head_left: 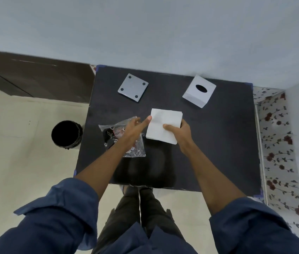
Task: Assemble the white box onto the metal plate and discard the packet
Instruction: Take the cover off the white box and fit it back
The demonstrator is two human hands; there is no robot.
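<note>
A grey square metal plate (133, 88) with a hole near each corner lies at the back left of the black table. A white box (199, 93) with an oval opening on top stands at the back right. My right hand (179, 132) grips a stack of white tissues (163, 125) above the table's middle, thumb on top. My left hand (135, 128) is open, its fingertip touching the stack's left edge. Under that hand lies a crumpled clear plastic packet (126, 143) with printed marks.
A black round bin (66, 134) stands on the floor left of the black table (218, 143). A floral-patterned surface (277, 143) runs along the right. A pale wall rises behind. My legs and shoes show below the table's near edge.
</note>
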